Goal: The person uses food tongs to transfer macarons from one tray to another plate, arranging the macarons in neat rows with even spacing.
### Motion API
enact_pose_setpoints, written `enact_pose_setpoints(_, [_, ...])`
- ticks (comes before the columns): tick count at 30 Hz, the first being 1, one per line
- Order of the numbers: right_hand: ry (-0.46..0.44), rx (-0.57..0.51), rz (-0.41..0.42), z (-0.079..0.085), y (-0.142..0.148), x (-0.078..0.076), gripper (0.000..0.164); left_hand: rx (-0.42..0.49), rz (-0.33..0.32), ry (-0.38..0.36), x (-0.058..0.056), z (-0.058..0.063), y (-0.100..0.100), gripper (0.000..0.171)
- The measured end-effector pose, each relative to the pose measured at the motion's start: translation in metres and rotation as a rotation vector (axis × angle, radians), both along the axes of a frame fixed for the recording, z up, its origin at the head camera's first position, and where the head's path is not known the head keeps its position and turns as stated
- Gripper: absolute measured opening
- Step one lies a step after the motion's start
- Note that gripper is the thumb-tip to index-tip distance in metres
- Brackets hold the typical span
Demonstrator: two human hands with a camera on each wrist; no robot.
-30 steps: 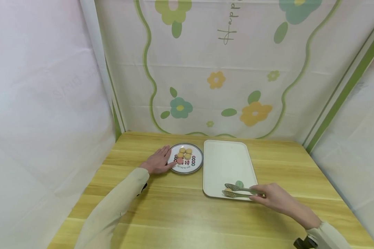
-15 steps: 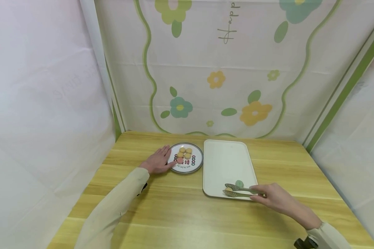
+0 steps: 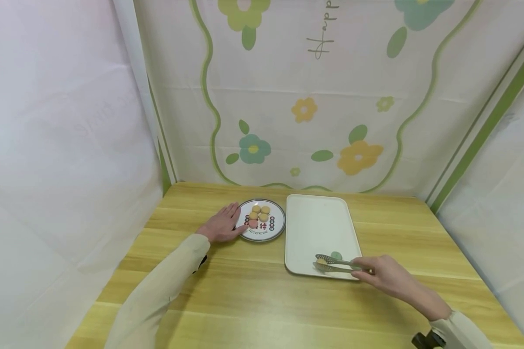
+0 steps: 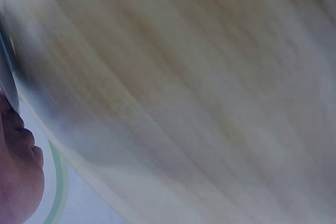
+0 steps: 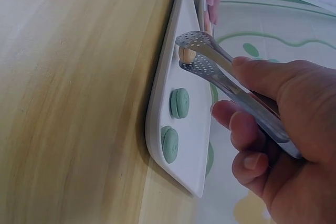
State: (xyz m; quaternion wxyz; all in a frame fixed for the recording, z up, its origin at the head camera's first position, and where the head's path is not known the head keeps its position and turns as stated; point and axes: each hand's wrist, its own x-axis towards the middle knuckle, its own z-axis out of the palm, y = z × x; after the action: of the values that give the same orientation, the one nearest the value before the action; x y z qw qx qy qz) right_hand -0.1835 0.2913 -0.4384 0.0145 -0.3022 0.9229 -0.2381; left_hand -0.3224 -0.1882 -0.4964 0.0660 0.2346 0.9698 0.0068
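Observation:
My right hand (image 3: 386,276) grips metal tongs (image 3: 338,265) with perforated ends, held over the tray's near side. Between those ends is a tan macaron (image 5: 186,55), pinched on both sides in the right wrist view. Two green macarons (image 5: 179,103) stand on the white tray (image 3: 316,228); in the head view one green macaron (image 3: 336,255) shows behind the tongs. My left hand (image 3: 221,224) lies at the left rim of a round plate (image 3: 275,232), fingers extended and thumb on the rim. The plate bears several yellow macarons (image 3: 264,217) and a pink macaron (image 3: 253,224).
Plate and tray sit side by side on a wooden table (image 3: 253,295). A floral cloth (image 3: 288,140) hangs behind the table's back edge, with white cloth walls to the left and right. The left wrist view is mostly blurred table surface.
The tongs have risen slightly with the tan macaron between their ends. My left hand keeps its place at the plate, and the head view has shifted a little.

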Motion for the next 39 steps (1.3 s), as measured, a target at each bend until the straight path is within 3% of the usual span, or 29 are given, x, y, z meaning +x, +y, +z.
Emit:
enact_pose_setpoints(14, [0.092,-0.034,0.055,-0.001,-0.002,-0.007,0.004,0.005,0.011,0.006,0.002,-0.004,-0.001,0.086])
enact_pose_setpoints(30, [0.071,-0.021,0.042,0.008,-0.008,-0.022,0.013,-0.011,0.014,-0.001,0.001,-0.006,-0.002,0.088])
enact_pose_setpoints(39, [0.133,-0.008,0.044,0.010,-0.012,-0.033,0.007,0.004,0.018,-0.003,0.002,-0.003,0.001,0.087])
